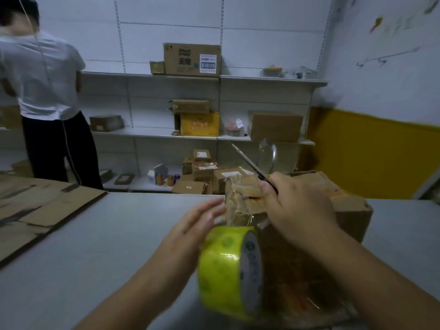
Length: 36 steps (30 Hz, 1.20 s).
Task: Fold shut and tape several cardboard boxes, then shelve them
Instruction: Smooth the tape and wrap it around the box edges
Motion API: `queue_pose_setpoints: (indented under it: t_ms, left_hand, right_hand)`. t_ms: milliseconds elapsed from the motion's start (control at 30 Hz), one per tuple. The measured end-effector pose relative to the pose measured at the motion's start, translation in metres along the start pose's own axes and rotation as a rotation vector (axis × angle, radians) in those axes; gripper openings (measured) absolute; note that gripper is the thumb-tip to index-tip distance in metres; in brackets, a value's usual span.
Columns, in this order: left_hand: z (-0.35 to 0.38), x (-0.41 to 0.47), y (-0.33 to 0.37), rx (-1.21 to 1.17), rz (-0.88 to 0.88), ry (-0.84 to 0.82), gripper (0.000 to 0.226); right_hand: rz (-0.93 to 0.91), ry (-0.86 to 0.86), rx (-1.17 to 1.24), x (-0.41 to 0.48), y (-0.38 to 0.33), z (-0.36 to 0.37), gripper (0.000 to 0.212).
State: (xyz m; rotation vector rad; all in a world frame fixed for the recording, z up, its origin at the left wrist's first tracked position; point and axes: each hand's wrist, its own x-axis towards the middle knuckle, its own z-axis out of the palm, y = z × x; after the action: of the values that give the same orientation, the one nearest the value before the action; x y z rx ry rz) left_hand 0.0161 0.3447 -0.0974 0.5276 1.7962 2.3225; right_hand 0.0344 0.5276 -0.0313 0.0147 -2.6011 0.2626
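A brown cardboard box (347, 206) lies on the grey table (100, 246), reaching from the middle to the right. A yellow-green tape roll (226, 270) stands on edge against the box's near left side, and a clear strip rises from it over crumpled tape on the box's left end (240, 186). My left hand (197, 225) has straight, blurred fingers beside that strip, just left of the box. My right hand (300, 206) is over the box top and grips scissors (247, 160), whose blades point up and to the left. A loose curl of clear tape (269, 153) stands behind the blades.
Flattened cardboard (35, 206) covers the table's left end. A person in a white shirt (45, 75) stands at the back left, facing white shelves (262, 78) that hold several boxes. More boxes and cans sit on the lowest shelf. A yellow-and-white wall is to the right.
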Motion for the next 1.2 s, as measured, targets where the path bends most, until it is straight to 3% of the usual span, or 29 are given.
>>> queue_pose_setpoints:
  t_ms: [100,200,333,667,733,800,867,933,1033,1133,1200]
  left_hand:
    - [0.024,-0.04,-0.016,-0.047,0.02,-0.117,0.056]
    - [0.039,-0.057,-0.026,-0.009,0.147,-0.027,0.08]
    - [0.051,-0.059,-0.032,-0.001,0.203,0.099,0.081]
    - [0.049,-0.065,-0.043,0.038,0.095,-0.023,0.078]
    - [0.048,-0.064,-0.048,-0.002,0.095,-0.037,0.075]
    - [0.047,-0.063,-0.049,-0.041,0.107,-0.041,0.07]
    - [0.045,-0.061,-0.049,-0.057,0.122,-0.045,0.065]
    - [0.043,-0.059,-0.047,-0.076,0.159,-0.065,0.065]
    - [0.043,-0.057,-0.047,-0.078,0.186,-0.076,0.068]
    - [0.041,-0.054,-0.047,-0.028,0.201,-0.058,0.066]
    - [0.04,-0.054,-0.048,-0.012,0.184,-0.054,0.061]
  right_hand:
    - [0.022,0.041,-0.023,-0.002,0.0,0.002,0.027]
    - [0.021,0.045,-0.033,-0.003,-0.001,0.001,0.027]
    - [0.037,0.025,-0.03,-0.003,-0.002,0.0,0.026]
    - [0.082,0.07,-0.066,-0.003,-0.002,0.003,0.029]
    - [0.029,0.121,0.071,-0.004,0.003,0.003,0.025]
    - [-0.001,0.143,0.38,-0.004,0.01,0.001,0.027]
    - [0.032,0.123,0.728,-0.002,0.016,-0.01,0.033]
    - [0.022,0.062,0.851,-0.004,0.02,-0.023,0.026]
    - [-0.135,-0.01,0.547,-0.016,0.022,-0.045,0.015]
    - [-0.323,-0.291,0.104,-0.03,0.011,-0.062,0.045]
    - [-0.39,-0.401,-0.197,-0.038,-0.004,-0.067,0.04]
